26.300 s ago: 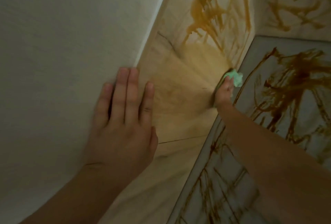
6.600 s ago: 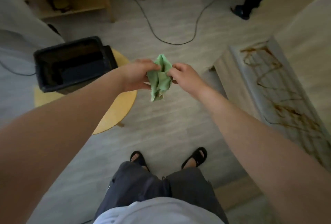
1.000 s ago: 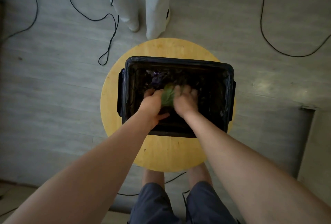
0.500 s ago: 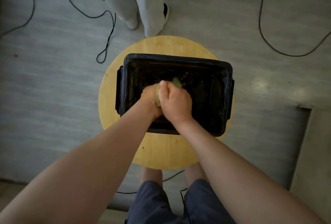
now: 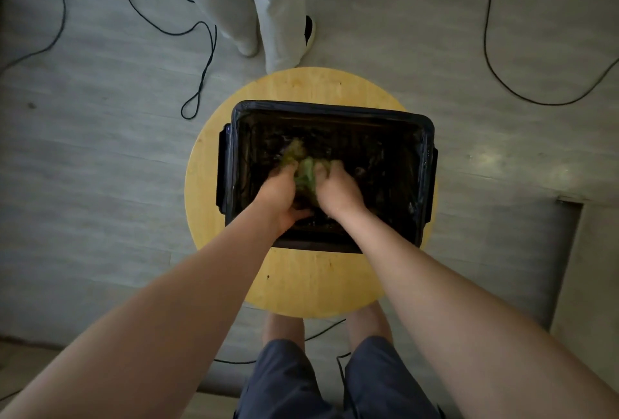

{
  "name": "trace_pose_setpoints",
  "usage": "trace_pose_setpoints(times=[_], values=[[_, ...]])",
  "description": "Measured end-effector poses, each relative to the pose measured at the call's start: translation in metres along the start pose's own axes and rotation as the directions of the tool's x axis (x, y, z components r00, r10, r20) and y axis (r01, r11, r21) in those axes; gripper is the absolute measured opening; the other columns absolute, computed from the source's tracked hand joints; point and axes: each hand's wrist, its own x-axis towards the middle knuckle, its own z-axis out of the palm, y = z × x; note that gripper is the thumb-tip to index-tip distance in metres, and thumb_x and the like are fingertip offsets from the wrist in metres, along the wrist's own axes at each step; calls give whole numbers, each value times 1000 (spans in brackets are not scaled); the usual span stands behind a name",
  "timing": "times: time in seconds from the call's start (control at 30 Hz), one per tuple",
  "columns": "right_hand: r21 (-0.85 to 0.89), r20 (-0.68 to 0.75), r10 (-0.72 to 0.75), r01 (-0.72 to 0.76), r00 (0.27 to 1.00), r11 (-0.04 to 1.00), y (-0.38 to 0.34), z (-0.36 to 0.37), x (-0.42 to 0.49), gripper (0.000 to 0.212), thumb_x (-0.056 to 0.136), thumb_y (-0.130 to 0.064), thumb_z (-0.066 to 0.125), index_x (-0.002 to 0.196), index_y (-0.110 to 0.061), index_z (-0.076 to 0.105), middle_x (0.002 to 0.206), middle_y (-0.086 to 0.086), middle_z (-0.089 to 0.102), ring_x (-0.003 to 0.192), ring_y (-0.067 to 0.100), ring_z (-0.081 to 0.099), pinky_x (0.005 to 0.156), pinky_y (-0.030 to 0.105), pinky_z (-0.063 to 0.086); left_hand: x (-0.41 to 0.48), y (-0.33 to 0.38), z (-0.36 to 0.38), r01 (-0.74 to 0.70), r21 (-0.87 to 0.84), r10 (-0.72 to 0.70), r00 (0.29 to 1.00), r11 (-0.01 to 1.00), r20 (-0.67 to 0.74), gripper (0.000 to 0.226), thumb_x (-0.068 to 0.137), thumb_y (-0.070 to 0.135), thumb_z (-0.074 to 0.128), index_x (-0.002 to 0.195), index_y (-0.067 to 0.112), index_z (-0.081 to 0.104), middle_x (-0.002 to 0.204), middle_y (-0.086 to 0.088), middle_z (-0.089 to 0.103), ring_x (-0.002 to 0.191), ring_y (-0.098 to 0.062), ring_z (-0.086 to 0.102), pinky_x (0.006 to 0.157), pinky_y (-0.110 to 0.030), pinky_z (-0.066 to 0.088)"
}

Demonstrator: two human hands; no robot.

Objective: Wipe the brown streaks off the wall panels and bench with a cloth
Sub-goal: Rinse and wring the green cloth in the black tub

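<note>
The green cloth [image 5: 305, 173] is bunched up inside a black tub [image 5: 424, 177] lined with a dark bag. My left hand [image 5: 280, 195] grips the cloth from the left and my right hand [image 5: 336, 192] grips it from the right, fingers curled into the fabric. Part of the cloth trails toward the tub's far left. The tub's dark inside shows wet glints. The streaked wall panels and bench are out of view.
The tub stands on a round yellow wooden stool [image 5: 301, 281]. Another person's legs in pale trousers [image 5: 268, 6] stand just beyond it. Black cables [image 5: 201, 83] loop over the grey floor at left and right. A pale panel edge [image 5: 593, 267] shows at right.
Half a second ago my hands were pressed together around the cloth above the tub; now they have parted slightly and sunk lower in the tub, the cloth spread between them.
</note>
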Motion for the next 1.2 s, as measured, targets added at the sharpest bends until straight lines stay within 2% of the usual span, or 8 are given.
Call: trace_pose_setpoints(times=[0.2, 0.33, 0.47, 0.63, 0.77, 0.9, 1.03, 1.2], values=[[168, -94, -438, 448, 894, 878, -29, -2, -70, 44, 104, -42, 53, 67, -19, 49, 59, -4, 53, 56, 14, 54, 51, 34, 41, -4, 13, 1, 33, -46, -28, 995, 998, 100, 37, 110, 29, 42, 88, 6, 61, 62, 1, 58, 63, -19, 58, 57, -26, 51], [-45, -349, -517, 538, 781, 842, -25, 8, -56, 48, 104, -38, 38, 67, -16, 59, 60, -3, 59, 55, 15, 55, 54, 26, 33, -11, 15, 9, -102, 94, 92, 990, 990, 103, 44, 112, 23, 32, 148, 2, 46, 83, 3, 50, 71, -11, 48, 62, -27, 46], [-368, -397, -545, 416, 739, 832, 0, 5, -12, 56, 107, -40, 26, 79, -14, 67, 71, 7, 68, 58, 28, 64, 48, 31, 45, -17, 14, 15, -106, 56, 94, 979, 993, 183, 23, 107, 6, 43, 104, 4, 66, 88, -9, 63, 80, -21, 63, 75, -33, 53], [-326, -516, -292, 130, 805, 937, 32, -7, 29, 47, 110, -43, 35, 114, -4, 60, 117, 25, 59, 103, 44, 59, 78, 47, 50, -17, -1, 2, -192, 26, 185, 967, 981, 176, 32, 105, 13, 48, 133, 7, 61, 122, -12, 72, 114, -26, 69, 98, -43, 58], [-39, -175, 150, -159, 973, 987, 17, 8, 16, 55, 110, -47, 25, 145, -7, 41, 149, 24, 40, 133, 43, 44, 108, 47, 38, -11, -4, 1, -83, 67, 84, 996, 994, -14, 37, 101, 35, 58, 137, 31, 54, 127, -4, 64, 115, -32, 62, 93, -53, 58], [144, -13, -107, 108, 994, 984, -12, 7, -26, 45, 110, -45, 38, 108, -10, 65, 103, 11, 71, 96, 29, 67, 82, 38, 53, -4, 0, 5, 40, -24, -39, 998, 999, 49, 32, 103, 44, 54, 111, 18, 70, 104, -8, 73, 97, -27, 69, 84, -43, 57], [265, -146, -341, 369, 929, 891, -27, 1, -73, 47, 106, -47, 49, 69, -19, 54, 62, -5, 56, 59, 11, 57, 55, 33, 47, -9, 13, 8, 39, -16, -38, 996, 999, 79, 40, 109, 35, 44, 76, 16, 55, 61, -1, 56, 53, -15, 60, 53, -22, 51], [-20, -318, -521, 544, 792, 839, -23, 4, -59, 49, 108, -34, 40, 65, -20, 58, 57, -3, 58, 53, 16, 58, 50, 27, 39, -19, 14, 17, -195, 218, 188, 981, 956, 53, 29, 112, 25, 30, 119, 16, 58, 109, -1, 54, 80, -7, 62, 66, -16, 51]])
